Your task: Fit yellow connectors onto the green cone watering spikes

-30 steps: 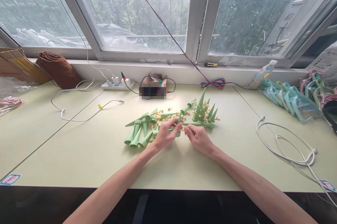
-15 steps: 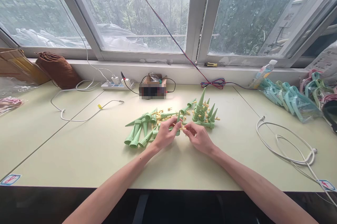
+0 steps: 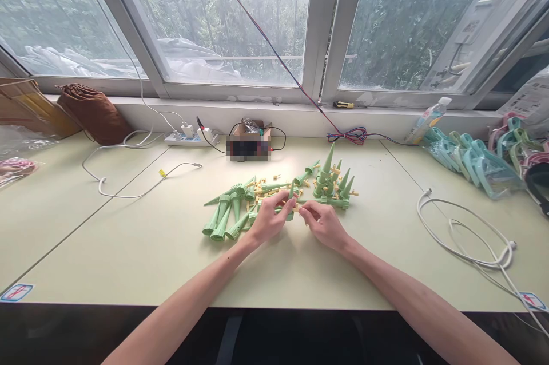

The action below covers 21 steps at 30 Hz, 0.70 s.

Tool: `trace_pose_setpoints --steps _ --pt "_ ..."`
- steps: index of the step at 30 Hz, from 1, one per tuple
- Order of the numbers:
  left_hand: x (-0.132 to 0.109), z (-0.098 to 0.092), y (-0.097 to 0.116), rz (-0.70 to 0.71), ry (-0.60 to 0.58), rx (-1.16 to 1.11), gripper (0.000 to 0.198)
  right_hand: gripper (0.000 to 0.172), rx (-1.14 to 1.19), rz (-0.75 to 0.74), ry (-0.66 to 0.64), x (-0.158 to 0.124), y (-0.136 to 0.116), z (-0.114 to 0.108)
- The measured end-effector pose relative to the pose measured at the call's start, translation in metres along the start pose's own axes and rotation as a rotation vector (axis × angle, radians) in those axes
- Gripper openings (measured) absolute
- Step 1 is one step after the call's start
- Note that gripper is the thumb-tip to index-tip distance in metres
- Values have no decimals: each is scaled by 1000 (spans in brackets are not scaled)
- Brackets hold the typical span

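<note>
I see left hand (image 3: 270,217) with fingers closed round green spike (image 3: 291,189), tip up, over tabletop (image 3: 171,262). Right hand (image 3: 325,224) just beside it, fingers pinched on small yellow tap (image 3: 295,209) at spike's right side; can't tell how much tap sits inside grip, fingertips hide it. On my left, pile of green spikes (image 3: 219,227) lying down, several wide ends toward me. Beyond right hand, spike cluster (image 3: 326,173), several upright, yellow taps attached. Loose yellow piece (image 3: 277,177) lies behind hands.
</note>
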State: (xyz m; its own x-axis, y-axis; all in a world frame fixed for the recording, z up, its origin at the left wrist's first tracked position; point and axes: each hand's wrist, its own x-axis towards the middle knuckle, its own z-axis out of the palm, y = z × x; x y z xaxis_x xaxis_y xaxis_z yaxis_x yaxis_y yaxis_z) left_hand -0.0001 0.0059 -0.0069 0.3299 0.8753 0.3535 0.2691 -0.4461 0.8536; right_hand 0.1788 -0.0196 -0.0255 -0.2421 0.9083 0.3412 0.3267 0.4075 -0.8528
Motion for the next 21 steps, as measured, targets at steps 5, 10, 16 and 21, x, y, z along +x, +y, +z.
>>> trace_pose_setpoints --steps 5,10,16,21 --pt "1 1 3 -7 25 -24 27 18 18 -13 19 0 -3 0" --pt "1 1 3 -4 25 -27 28 16 13 -22 12 0 -4 -1" --pt "0 0 0 22 7 5 29 18 11 -13 5 0 -4 -1" --pt "1 -1 0 34 5 14 28 21 -4 -5 -4 -1 -3 -2"
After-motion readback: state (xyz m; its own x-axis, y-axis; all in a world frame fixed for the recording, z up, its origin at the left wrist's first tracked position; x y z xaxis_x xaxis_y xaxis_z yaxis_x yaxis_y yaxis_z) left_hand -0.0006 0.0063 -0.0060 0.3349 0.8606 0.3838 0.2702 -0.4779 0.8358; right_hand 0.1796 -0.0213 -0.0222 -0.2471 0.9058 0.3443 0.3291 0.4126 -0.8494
